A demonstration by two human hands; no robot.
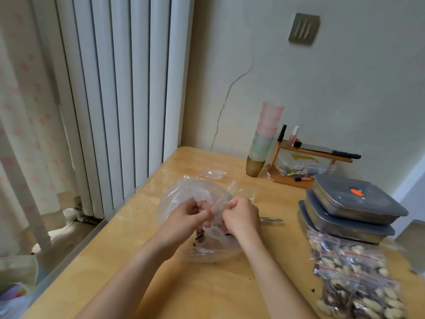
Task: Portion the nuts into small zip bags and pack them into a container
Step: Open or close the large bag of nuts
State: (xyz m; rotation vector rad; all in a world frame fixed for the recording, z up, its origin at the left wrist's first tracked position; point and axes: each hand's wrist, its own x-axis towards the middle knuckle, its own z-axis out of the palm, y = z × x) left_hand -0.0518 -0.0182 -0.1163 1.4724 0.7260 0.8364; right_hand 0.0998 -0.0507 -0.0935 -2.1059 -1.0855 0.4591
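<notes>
My left hand [192,214] and my right hand [241,214] pinch the top edge of a small clear zip bag [218,204] between them, over the middle of the wooden table [207,291]. Beneath them lies a large crumpled clear plastic bag [184,194] with dark nuts showing at its bottom. Several filled zip bags [351,277] with red seal strips, holding pale and dark nuts, are piled at the right front. Three stacked metal containers with grey lids [349,210] stand behind that pile. Empty zip bags [212,174] lie farther back.
A metal spoon handle [271,219] pokes out right of my right hand. A stack of pastel cups [264,139] and a small wooden shelf [308,162] with bottles and a clear box stand by the back wall. A white radiator [115,88] borders the table's left.
</notes>
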